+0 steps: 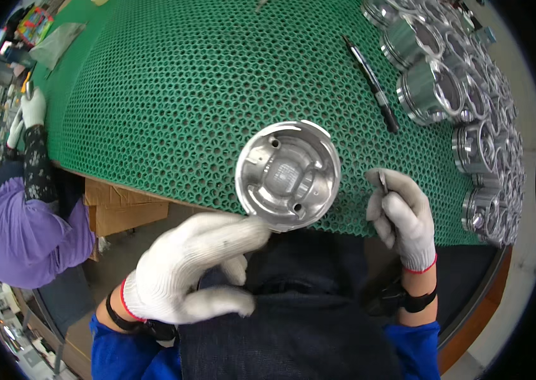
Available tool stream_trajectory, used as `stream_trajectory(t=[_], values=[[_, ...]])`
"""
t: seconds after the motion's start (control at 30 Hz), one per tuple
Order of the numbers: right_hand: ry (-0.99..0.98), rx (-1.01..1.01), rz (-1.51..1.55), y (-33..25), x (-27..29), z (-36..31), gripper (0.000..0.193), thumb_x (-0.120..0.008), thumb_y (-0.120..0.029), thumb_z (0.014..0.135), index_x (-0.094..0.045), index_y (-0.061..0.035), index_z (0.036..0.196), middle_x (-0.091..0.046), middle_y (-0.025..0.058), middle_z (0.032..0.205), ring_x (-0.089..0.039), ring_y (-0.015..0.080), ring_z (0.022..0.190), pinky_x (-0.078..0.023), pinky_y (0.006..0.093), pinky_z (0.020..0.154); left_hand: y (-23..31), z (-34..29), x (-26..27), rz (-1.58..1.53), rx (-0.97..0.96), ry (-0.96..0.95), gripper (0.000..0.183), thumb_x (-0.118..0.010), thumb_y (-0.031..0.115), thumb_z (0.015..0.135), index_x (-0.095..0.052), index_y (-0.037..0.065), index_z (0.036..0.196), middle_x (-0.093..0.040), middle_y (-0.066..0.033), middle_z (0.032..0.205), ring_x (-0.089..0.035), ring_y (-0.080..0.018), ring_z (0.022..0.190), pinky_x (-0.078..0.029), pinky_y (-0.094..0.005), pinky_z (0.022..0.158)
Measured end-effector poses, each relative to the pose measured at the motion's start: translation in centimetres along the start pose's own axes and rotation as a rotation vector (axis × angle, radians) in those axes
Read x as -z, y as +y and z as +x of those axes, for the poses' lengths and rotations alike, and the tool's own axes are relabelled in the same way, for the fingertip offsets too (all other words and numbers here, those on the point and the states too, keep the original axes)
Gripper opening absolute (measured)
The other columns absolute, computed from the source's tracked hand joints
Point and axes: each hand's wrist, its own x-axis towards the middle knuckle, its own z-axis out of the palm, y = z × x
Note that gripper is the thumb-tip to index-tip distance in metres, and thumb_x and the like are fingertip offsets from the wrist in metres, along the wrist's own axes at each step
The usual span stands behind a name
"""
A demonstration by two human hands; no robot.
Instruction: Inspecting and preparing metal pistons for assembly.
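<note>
A shiny metal piston [290, 174] rests on the green mat with its hollow underside facing up, near the table's front edge. My left hand [192, 266], in a white knit glove, is open beside it. The fingertips reach the piston's lower left rim; whether they touch it I cannot tell. To the right of the piston, my gloved right hand [402, 215] pinches a small thin metal piece [382, 182] between thumb and fingers. Most of that piece is hidden, so its kind does not show.
Many pistons [429, 92] stand grouped along the table's right side. A black and silver pen [372, 85] lies on the green honeycomb mat [173, 95]. At the left, a person in purple [33, 231] works with gloved hands; a cardboard box [122, 206] sits below the table edge.
</note>
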Motion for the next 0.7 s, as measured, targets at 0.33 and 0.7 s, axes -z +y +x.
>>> stream_trajectory(t=[0.33,0.7], values=[[0.007,-0.078,-0.007,0.6,-1.3,-0.9,0.049,-0.058,-0.027,0.09,-0.054,0.0033,0.128,-0.064,0.0093,0.082,-0.05,0.0069,0.055,-0.038,0.0192,0.044,-1.3,5.1,3.8,0.819,-0.335,0.228,0.03,-0.083,0.02,0.068,-0.065,0.011,0.091,-0.064,-0.0085,0.081,-0.064,-0.0297,0.068,-0.053,-0.0376,0.061],[-0.068,-0.007,0.013,0.6,-0.5,-1.1,0.049,-0.053,-0.025,0.095,-0.048,0.0009,0.137,-0.063,0.0044,0.089,-0.051,0.0051,0.06,-0.042,0.0178,0.049,-5.3,-6.4,16.1,0.934,0.008,0.681,0.034,-0.059,-0.006,0.08,-0.053,0.0,0.113,-0.057,-0.0138,0.101,-0.058,-0.0265,0.089,-0.048,-0.0344,0.082]])
